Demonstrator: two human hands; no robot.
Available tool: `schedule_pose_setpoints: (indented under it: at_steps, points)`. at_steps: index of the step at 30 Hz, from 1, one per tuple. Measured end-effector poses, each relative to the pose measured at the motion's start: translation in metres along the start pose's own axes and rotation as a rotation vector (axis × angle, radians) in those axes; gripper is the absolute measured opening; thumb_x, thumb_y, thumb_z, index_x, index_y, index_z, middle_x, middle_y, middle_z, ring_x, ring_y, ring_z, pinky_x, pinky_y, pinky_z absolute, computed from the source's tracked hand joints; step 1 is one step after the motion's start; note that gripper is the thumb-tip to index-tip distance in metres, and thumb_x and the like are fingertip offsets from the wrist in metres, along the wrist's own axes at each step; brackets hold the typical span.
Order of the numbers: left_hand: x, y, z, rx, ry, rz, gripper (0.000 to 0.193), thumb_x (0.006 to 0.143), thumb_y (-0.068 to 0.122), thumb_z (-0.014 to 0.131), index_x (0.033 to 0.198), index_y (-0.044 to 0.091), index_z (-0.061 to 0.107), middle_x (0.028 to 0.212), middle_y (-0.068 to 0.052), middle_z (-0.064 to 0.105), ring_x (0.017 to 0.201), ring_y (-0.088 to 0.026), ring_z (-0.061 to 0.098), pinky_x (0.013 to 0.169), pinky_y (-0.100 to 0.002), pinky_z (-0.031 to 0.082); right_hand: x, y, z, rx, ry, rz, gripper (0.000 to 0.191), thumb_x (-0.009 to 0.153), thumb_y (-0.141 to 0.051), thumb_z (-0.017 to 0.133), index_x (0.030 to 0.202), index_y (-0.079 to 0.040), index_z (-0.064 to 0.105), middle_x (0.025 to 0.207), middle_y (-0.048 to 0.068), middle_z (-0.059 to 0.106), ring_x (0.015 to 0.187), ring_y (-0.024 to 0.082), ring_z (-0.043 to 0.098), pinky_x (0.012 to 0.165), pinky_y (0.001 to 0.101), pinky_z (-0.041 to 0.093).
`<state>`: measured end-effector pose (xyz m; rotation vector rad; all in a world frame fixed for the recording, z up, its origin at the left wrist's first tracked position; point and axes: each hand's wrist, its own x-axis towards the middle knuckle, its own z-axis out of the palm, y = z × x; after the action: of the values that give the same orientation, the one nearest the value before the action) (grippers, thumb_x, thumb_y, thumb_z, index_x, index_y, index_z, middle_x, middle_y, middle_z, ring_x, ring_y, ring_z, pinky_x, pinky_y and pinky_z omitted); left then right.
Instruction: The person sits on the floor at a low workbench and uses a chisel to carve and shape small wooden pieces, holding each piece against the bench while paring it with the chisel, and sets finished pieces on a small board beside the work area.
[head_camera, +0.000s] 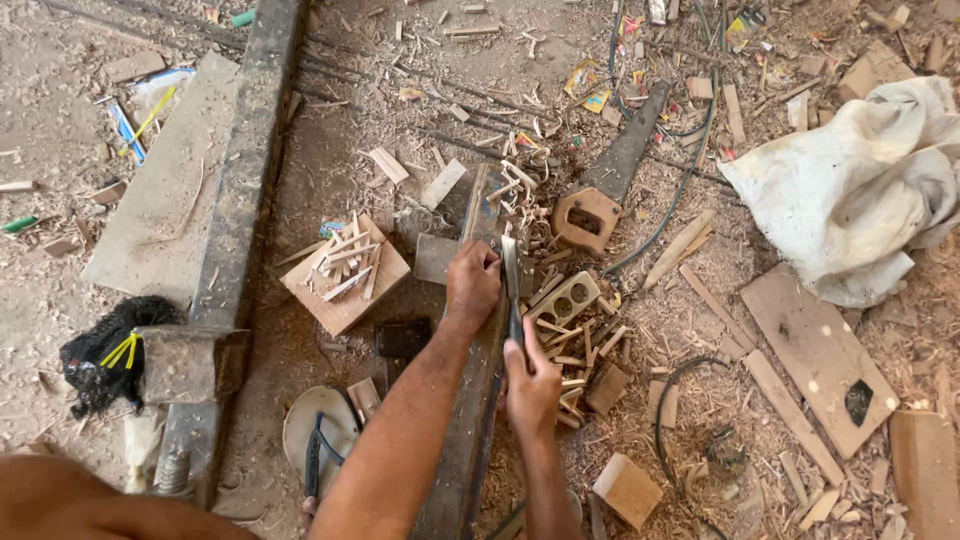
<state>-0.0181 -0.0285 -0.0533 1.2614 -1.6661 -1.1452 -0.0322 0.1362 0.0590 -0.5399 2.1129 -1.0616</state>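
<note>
Low in view, a stiff, sharp-edged chisel (513, 285) is clenched by its handle in the right hand (532, 385), while a narrow wooden strip (480, 215) is pinched by the left hand (472, 285).

Rough wooden plank (470, 400), dull metal blade (511, 270)

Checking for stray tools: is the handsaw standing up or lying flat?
Lying flat: the handsaw rests on the shavings-strewn floor, blade pointing away.

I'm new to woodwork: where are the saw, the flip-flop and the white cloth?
saw (588, 218): head view, wooden handle.
flip-flop (318, 425): head view, sole near the strap.
white cloth (850, 190): head view, middle folds.
</note>
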Motion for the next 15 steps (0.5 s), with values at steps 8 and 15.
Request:
schedule_pose_setpoints:
  at_steps: [8, 15]
  points:
    - [-0.005, 0.008, -0.009, 0.025, 0.047, 0.12, 0.014, 0.082, 0.0, 0.077, 0.082, 0.003, 0.062, 0.089, -0.012, 0.066, 0.078, -0.033, 0.068, 0.068, -0.043, 0.056, 0.008, 0.012, 0.002, 0.037, -0.024, 0.08, 0.057, 0.1, -0.024, 0.059, 0.156, -0.02, 0.049, 0.077, 0.015, 0.064, 0.048, 0.011, 0.049, 0.038, 0.0268, 0.041]
    - [-0.003, 0.004, -0.004, 0.065, 0.045, 0.112, 0.016, 0.083, 0.001, 0.079, 0.081, 0.002, 0.063, 0.088, -0.011, 0.066, 0.077, -0.028, 0.067, 0.067, -0.041, 0.056, 0.017, 0.009, 0.002, 0.033, -0.002, -0.064, 0.052, 0.101, -0.022, 0.058, 0.152, -0.013, 0.049, 0.08, 0.001, 0.063, 0.059, 0.009, 0.054, 0.046, 0.0238, 0.045]
